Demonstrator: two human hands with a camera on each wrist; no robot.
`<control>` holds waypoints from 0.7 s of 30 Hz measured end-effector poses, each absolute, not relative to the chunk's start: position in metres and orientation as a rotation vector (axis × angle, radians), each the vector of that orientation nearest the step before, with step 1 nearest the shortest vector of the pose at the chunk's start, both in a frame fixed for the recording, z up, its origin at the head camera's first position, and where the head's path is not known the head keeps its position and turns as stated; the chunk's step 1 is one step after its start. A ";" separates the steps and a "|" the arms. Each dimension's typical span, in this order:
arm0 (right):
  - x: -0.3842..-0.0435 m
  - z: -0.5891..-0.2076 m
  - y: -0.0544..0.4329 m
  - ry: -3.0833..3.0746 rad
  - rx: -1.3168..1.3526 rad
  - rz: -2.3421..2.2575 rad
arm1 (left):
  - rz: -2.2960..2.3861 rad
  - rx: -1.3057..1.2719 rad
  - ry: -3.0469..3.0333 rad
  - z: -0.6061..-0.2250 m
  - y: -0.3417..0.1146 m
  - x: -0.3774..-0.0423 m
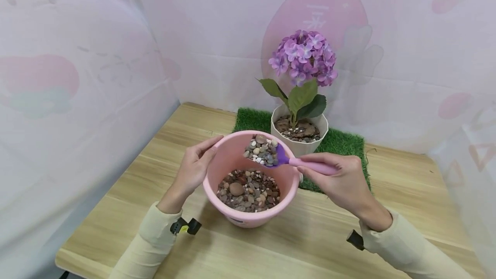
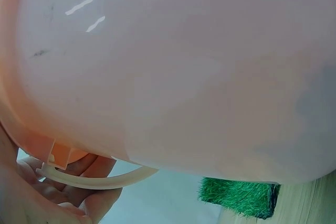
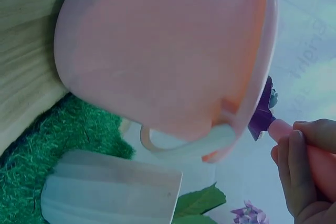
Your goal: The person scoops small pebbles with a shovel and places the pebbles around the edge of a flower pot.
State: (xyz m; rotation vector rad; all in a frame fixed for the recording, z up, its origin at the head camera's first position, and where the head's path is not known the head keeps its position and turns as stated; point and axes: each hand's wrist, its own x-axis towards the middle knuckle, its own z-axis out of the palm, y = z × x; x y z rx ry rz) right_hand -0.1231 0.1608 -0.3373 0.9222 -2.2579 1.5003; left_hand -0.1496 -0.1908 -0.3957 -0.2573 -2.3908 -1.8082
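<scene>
A pink bucket (image 1: pixel 252 218) stands upright on the table with mixed pebbles (image 1: pixel 252 190) in its bottom. My left hand (image 1: pixel 195 165) grips its rim at the left; in the left wrist view, the fingers (image 2: pixel 100 200) curl beside the pale bucket handle (image 2: pixel 100 183). With my right hand (image 1: pixel 341 180) I hold a small garden trowel (image 1: pixel 315 166) by its pink grip, seen close up in the right wrist view. Its purple blade, over the bucket's far right inside, carries a heap of pebbles (image 1: pixel 260 150). Most of the blade is hidden behind the rim in the right wrist view.
Behind the bucket, a white pot (image 1: pixel 300 146) with a purple hydrangea (image 1: pixel 304 57) stands on a green turf mat (image 1: pixel 345 145). A wooden table (image 1: pixel 155 154) lies under everything. Printed cloth (image 1: pixel 217 76) hangs along the back and sides.
</scene>
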 end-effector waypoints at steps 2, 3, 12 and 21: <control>-0.123 -0.337 0.165 -2.256 0.911 1.472 | -1.809 -0.262 -2.391 -0.396 -0.191 -0.150; -0.123 -0.336 0.167 -2.256 0.904 1.457 | -1.811 -0.260 -2.390 -0.397 -0.191 -0.150; -0.122 -0.333 0.190 -2.273 0.796 1.392 | -1.831 -0.253 -2.380 -0.398 -0.191 -0.151; -0.121 -0.332 0.206 -2.247 0.702 1.291 | -1.837 -0.249 -2.371 -0.397 -0.191 -0.151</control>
